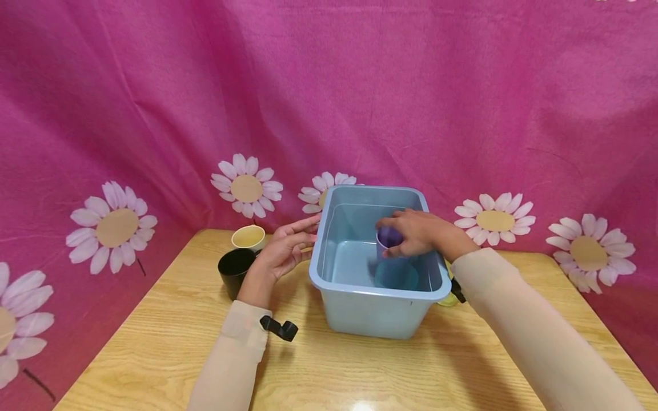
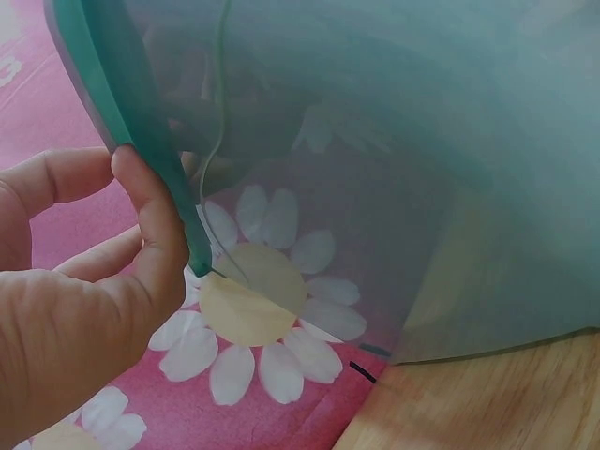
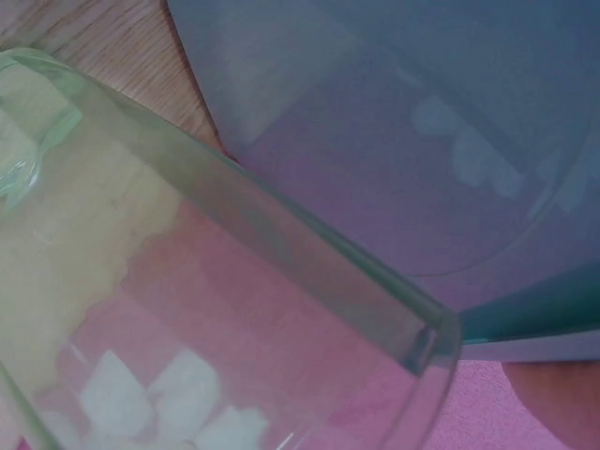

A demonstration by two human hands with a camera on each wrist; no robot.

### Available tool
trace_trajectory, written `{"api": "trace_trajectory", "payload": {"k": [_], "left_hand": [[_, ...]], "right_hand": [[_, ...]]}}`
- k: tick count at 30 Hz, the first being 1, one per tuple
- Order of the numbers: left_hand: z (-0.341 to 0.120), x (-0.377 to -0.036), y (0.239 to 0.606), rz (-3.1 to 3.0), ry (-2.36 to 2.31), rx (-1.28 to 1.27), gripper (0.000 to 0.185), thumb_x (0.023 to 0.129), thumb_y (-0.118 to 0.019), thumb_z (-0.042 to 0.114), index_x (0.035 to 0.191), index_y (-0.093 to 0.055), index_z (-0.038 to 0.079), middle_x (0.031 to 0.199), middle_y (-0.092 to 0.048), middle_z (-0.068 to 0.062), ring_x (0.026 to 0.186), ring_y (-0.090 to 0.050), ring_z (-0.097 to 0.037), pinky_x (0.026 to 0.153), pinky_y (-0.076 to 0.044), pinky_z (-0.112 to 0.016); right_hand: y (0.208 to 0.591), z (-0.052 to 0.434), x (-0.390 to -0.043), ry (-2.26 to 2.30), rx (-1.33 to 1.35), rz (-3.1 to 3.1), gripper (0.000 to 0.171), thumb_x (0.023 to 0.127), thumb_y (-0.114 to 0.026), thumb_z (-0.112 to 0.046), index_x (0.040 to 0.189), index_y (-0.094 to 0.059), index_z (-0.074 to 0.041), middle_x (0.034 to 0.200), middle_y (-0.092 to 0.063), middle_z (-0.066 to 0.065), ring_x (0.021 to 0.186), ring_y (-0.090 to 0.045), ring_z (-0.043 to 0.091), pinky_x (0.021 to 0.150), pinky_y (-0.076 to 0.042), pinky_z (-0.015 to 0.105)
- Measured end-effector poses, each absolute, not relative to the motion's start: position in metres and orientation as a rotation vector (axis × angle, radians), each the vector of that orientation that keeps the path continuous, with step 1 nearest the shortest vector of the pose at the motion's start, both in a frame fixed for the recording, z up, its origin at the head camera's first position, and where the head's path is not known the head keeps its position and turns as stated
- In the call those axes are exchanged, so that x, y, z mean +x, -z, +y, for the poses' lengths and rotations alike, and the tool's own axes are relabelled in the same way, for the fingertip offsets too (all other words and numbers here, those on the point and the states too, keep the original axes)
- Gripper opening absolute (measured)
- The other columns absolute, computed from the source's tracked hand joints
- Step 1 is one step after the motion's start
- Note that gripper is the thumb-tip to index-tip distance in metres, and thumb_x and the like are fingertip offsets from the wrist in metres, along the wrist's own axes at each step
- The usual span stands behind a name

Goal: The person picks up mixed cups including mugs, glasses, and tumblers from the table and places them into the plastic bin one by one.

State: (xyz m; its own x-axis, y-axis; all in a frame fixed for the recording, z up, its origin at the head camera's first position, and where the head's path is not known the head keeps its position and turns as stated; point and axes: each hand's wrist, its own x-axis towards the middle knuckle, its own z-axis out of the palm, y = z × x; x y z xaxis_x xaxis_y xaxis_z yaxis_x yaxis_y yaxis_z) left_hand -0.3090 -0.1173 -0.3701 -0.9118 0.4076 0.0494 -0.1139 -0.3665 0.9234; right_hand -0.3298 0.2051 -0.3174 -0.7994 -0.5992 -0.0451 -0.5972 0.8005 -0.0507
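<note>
A light blue plastic tub (image 1: 360, 311) stands in the middle of the wooden table. My right hand (image 1: 393, 242) reaches into it from the right and grips a purple cup (image 1: 389, 236) by its rim, held upright over the tub's floor. Below the cup a teal round shape (image 1: 398, 277) shows; I cannot tell what it is. My left hand (image 1: 303, 234) is at the tub's left rim with straight fingers. In the left wrist view its thumb (image 2: 150, 220) presses on the tub's rim (image 2: 112, 66).
A black cup (image 1: 235, 271) and a cream cup (image 1: 248, 237) stand left of the tub, by my left wrist. A clear greenish glass (image 3: 187, 281) sits close to the tub's right wall (image 3: 422, 141). Pink flowered cloth hangs behind the table.
</note>
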Motion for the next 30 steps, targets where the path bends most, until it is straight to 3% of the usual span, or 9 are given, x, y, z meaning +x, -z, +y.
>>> {"api": "trace_trajectory", "payload": {"k": [11, 18, 30], "left_hand": [[-0.118, -0.309, 0.371, 1.544, -2.334, 0.386, 0.054, 0.098, -0.053, -0.004, 0.152, -0.047, 0.002, 0.131, -0.062, -0.012, 0.093, -0.069, -0.019, 0.084, -0.060, -0.033], [-0.118, -0.309, 0.372, 1.552, -2.320, 0.388, 0.055, 0.099, -0.053, -0.004, 0.152, -0.047, 0.003, 0.138, -0.058, -0.016, 0.098, -0.068, -0.019, 0.086, -0.060, -0.034], [-0.117, -0.309, 0.371, 1.539, -2.330, 0.380, 0.055, 0.098, -0.053, -0.005, 0.152, -0.047, 0.002, 0.133, -0.060, -0.014, 0.094, -0.069, -0.018, 0.085, -0.060, -0.033]], "right_hand": [[0.316, 0.205, -0.330, 0.073, -0.983, 2.918, 0.072, 0.083, -0.077, -0.050, 0.145, -0.057, -0.020, 0.129, -0.060, 0.013, 0.116, -0.056, 0.034, 0.085, -0.057, 0.050], [0.314, 0.206, -0.329, 0.094, -1.074, 2.934, 0.065, 0.088, -0.073, -0.047, 0.143, -0.060, -0.016, 0.132, -0.061, 0.014, 0.119, -0.057, 0.035, 0.096, -0.052, 0.057], [0.296, 0.211, -0.319, 0.143, -1.053, 2.998, 0.059, 0.089, -0.073, -0.040, 0.140, -0.062, -0.014, 0.135, -0.060, 0.015, 0.125, -0.054, 0.038, 0.102, -0.046, 0.061]]}}
